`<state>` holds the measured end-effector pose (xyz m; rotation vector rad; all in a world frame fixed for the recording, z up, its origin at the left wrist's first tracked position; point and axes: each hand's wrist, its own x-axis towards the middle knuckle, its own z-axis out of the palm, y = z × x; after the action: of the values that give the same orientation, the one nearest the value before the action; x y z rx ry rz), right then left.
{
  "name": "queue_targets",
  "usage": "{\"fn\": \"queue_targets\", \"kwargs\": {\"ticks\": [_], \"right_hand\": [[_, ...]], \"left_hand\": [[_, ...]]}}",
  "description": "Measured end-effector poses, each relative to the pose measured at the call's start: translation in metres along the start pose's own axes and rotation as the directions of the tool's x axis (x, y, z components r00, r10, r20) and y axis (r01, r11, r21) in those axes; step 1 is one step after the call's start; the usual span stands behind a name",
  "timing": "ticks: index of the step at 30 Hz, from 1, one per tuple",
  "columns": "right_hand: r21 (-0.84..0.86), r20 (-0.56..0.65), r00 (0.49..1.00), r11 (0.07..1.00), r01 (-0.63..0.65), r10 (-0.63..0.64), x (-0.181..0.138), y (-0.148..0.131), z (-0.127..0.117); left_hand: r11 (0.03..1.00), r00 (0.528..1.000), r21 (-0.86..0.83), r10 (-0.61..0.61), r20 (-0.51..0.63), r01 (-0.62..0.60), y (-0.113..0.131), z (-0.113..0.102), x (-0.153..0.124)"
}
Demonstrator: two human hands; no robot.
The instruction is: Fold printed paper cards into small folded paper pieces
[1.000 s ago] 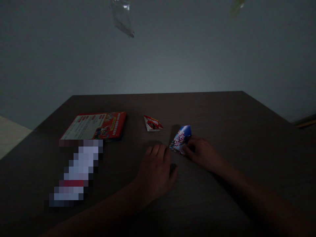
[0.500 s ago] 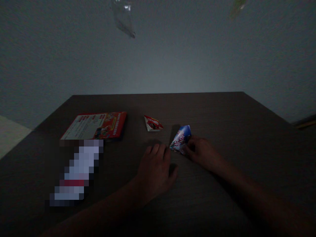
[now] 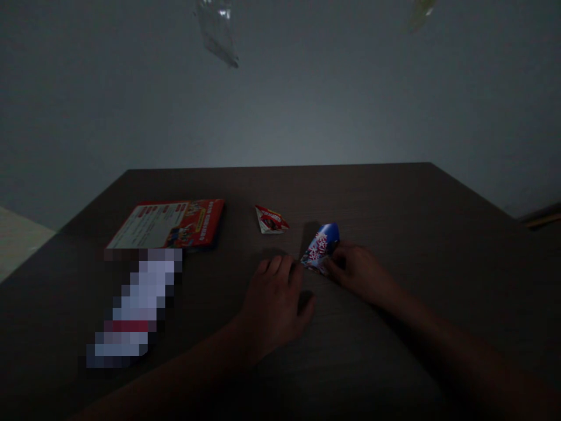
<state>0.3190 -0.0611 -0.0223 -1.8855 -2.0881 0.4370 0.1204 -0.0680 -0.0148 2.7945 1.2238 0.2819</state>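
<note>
Between the thumb and fingers of my right hand (image 3: 357,266) is the right side of a folded piece of paper (image 3: 319,245), blue with a pink-and-white snowflake-like pattern. Its pointed left end reaches close to my left hand (image 3: 276,301). That hand lies palm down on the table with its thumb apart and its fingers stretched forward; I cannot tell if the index fingertip touches the paper. Beyond my left hand sits a small folded red-and-white paper piece (image 3: 270,221) with printing on it.
A red and white printed box or book (image 3: 175,225) lies on the left of the dark wooden table (image 3: 368,193). In front of it is a pixelated, light-coloured long object (image 3: 142,298). A clear plastic bag (image 3: 218,35) hangs against the grey wall (image 3: 280,105).
Almost nothing differs. Both hands and the blue paper stay in the same places; the whole view has shifted very slightly.
</note>
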Motion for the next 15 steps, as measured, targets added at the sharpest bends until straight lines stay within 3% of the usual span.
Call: {"fn": "queue_targets", "kwargs": {"ticks": [15], "right_hand": [[0.009, 0.02, 1.0, 1.0, -0.01, 0.009, 0.0002, -0.0022, -0.0032]], "left_hand": [[1.0, 1.0, -0.005, -0.006, 0.004, 0.006, -0.0015, 0.0002, -0.0003]]}}
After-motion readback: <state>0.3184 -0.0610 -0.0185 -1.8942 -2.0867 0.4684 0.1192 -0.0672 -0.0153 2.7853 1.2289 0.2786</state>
